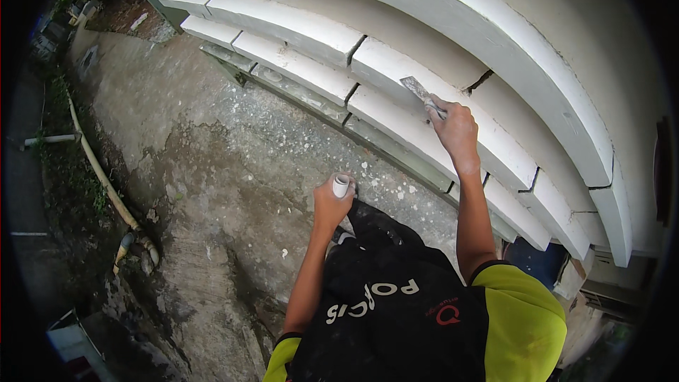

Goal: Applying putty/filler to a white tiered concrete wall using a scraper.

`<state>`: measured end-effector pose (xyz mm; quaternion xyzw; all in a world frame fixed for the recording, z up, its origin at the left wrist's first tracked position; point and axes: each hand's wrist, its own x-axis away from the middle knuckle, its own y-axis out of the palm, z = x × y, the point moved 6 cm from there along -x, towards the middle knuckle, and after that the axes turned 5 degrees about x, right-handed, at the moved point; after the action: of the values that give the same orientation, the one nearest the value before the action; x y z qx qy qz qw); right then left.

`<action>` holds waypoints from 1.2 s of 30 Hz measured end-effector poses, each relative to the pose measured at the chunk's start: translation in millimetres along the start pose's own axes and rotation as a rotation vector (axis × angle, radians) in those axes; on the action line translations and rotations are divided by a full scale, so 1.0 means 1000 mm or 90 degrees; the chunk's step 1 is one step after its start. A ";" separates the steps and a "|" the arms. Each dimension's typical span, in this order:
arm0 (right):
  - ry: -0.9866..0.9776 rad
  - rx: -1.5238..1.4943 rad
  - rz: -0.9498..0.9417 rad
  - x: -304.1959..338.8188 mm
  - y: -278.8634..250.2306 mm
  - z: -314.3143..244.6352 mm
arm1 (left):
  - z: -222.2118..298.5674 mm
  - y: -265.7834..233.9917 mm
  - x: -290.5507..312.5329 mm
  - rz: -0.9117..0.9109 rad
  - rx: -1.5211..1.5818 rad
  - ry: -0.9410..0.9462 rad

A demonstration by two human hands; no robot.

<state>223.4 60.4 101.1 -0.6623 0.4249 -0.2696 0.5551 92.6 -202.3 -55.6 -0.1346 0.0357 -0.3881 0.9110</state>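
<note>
My right hand [456, 131] is closed round the handle of a putty knife [419, 90]. Its flat metal blade, smeared with whitish material, points up and left, over or against a white block ledge [396, 67]; whether it touches cannot be told. Lower and to the left, in front of my body, my left hand [332, 201] is wrapped round a white, round-ended tube or handle [341, 184]. Only its top end shows above the fist; the rest is hidden. Pale dust marks both hands.
Tiers of white blocks, with dark vertical gaps, curve across the upper right, a thick upper ledge [488, 21] overhanging. Below lies a rough concrete floor [233, 170] spattered white. A long pipe [102, 177] runs along the left edge; a blue container [530, 265] stands at lower right.
</note>
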 end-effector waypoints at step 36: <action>-0.207 -0.125 -0.017 0.098 -0.067 0.222 | 0.167 0.228 -0.065 0.039 -0.247 0.313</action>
<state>473.3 90.0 101.8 -0.7537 0.3447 -0.1234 0.5458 234.1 31.7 40.4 -0.2072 0.3325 -0.3671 0.8437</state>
